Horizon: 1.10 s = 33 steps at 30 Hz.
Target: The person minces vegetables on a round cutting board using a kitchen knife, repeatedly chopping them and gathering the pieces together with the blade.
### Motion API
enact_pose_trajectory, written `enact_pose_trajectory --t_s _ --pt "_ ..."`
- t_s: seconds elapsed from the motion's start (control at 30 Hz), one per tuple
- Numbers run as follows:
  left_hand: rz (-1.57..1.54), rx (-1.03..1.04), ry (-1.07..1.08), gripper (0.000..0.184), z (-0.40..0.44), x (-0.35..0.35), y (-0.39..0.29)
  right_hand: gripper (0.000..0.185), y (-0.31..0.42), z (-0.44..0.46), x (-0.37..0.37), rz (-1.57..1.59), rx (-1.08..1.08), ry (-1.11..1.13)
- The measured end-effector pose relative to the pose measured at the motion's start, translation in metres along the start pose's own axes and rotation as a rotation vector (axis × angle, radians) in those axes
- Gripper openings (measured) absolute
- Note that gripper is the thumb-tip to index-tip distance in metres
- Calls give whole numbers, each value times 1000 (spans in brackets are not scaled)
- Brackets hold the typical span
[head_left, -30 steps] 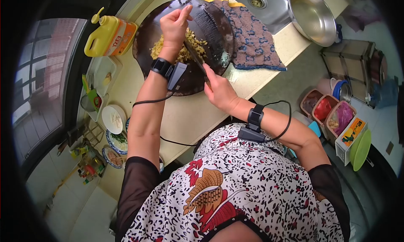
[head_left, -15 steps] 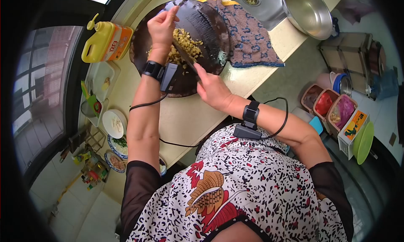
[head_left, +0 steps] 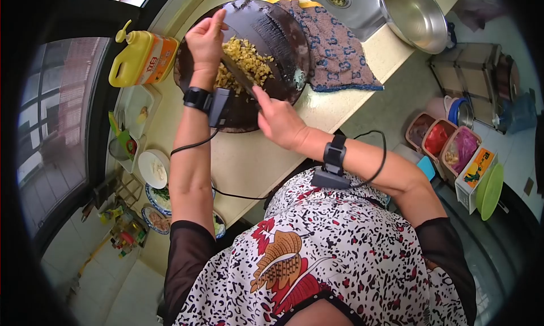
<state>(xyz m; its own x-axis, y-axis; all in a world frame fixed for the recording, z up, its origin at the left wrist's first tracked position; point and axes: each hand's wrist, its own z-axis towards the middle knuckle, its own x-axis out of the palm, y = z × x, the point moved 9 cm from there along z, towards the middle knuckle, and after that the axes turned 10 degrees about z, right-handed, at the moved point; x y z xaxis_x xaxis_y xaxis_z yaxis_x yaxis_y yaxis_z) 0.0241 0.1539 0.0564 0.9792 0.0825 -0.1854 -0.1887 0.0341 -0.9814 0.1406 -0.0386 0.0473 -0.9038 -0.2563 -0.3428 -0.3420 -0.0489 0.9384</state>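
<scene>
My right hand (head_left: 281,122) is wrapped round the handle of a knife (head_left: 240,77). Its dark blade slants up and left across a heap of finely chopped yellowish food (head_left: 252,58). The heap lies on a round, dark, wet cutting board (head_left: 289,40). At the board's left side is my left hand (head_left: 205,41), with its fingers curled in and the thumb pointing up. The far end of the blade passes close to this hand; whether they touch, or anything is inside the fingers, is hidden.
A patterned cloth (head_left: 337,54) lies right of the board, by a sink (head_left: 362,9) and a steel basin (head_left: 416,20). Left stand a yellow pump bottle (head_left: 144,57), a clear tray (head_left: 139,108), a white bowl (head_left: 153,167) and plates of food (head_left: 156,218). Cables run from both wrist devices.
My left hand has shifted left and slightly down, away from the heap. My right hand and the knife have also moved a little left, uncovering more of the chopped food.
</scene>
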Motion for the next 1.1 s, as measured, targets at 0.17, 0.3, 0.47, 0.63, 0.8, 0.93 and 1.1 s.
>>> enact_pose_trajectory --t_s 0.17,0.3,0.47,0.63,0.8,0.93,1.1 --pt "82 -175 187 36 23 -9 35 52 30 28 15 -107 147 120" --pt "12 -117 105 35 8 -17 45 59 4 15 22 -63 75 115" --pt "5 48 -38 32 -7 -26 9 63 -1 -3 19 -103 -46 51" --pt "-21 -170 137 36 20 -35 33 56 41 31 27 -164 88 159" --pt "64 -49 42 34 12 -34 38 58 -2 26 31 -9 24 95" --pt "64 96 -14 35 7 -31 10 60 1 10 18 -33 -106 -10" --pt "-8 -122 97 36 26 -49 26 57 53 32 21 -71 47 141"
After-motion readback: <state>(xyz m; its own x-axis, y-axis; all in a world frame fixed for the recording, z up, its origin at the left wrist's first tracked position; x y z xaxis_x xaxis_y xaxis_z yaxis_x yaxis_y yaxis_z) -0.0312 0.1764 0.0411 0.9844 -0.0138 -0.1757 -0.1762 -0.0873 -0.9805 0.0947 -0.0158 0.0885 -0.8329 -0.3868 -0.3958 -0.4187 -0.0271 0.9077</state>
